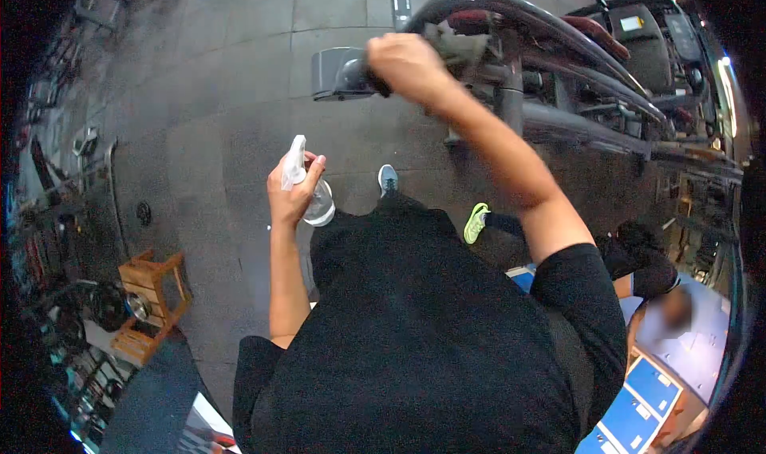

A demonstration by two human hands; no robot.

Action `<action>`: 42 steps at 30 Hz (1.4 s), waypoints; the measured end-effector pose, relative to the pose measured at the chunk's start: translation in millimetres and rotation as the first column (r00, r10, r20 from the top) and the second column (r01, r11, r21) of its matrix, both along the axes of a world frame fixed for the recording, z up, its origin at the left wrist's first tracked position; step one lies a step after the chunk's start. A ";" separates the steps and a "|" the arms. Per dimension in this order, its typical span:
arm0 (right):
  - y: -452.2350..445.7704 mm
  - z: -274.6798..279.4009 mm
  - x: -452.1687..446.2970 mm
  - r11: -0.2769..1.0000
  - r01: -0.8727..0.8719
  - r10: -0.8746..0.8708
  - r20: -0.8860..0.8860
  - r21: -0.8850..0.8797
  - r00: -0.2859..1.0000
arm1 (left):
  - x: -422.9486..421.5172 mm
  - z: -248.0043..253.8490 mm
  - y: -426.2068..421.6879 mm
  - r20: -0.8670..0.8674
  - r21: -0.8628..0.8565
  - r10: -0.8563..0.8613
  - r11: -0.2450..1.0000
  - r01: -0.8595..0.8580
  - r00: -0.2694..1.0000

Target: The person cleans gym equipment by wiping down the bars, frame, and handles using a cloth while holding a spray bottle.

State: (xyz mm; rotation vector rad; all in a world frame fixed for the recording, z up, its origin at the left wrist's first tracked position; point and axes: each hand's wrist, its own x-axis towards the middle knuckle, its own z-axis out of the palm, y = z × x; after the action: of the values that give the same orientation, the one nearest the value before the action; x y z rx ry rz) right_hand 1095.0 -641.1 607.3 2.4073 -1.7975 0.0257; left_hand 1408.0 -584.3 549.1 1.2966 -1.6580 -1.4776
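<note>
My left hand (294, 184) is wrapped round a clear spray bottle (321, 207) with a white trigger head (296, 152), held low in front of me on the left. Stretched out forward, my right hand (407, 65) is closed and slightly blurred, against the dark end of a grey-black gym machine (511, 95). Something black shows under its fingers, but I cannot tell whether that is a grip or a cloth. A grey block-shaped part (331, 73) sits just left of this hand.
A wooden step stool (152, 298) stands on the dark tiled floor at left, near weight equipment. Behind me on the right are blue-fronted lockers (638, 406) and another person (638, 262), whose yellow shoe (476, 223) probably shows beside me. More machines (638, 47) line the right.
</note>
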 end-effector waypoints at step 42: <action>-29.0 -38.6 59.6 0.911 0.091 0.106 -0.443 0.401 0.890 | -4.5 5.2 10.0 0.000 0.009 0.165 0.986 -0.165 0.986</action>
State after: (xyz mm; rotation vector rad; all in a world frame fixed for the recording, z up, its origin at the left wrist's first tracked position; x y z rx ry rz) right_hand 1154.6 -670.1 568.7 2.3870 -1.6868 -0.9344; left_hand 1403.5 -574.3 554.3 1.4022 -1.5052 -1.3881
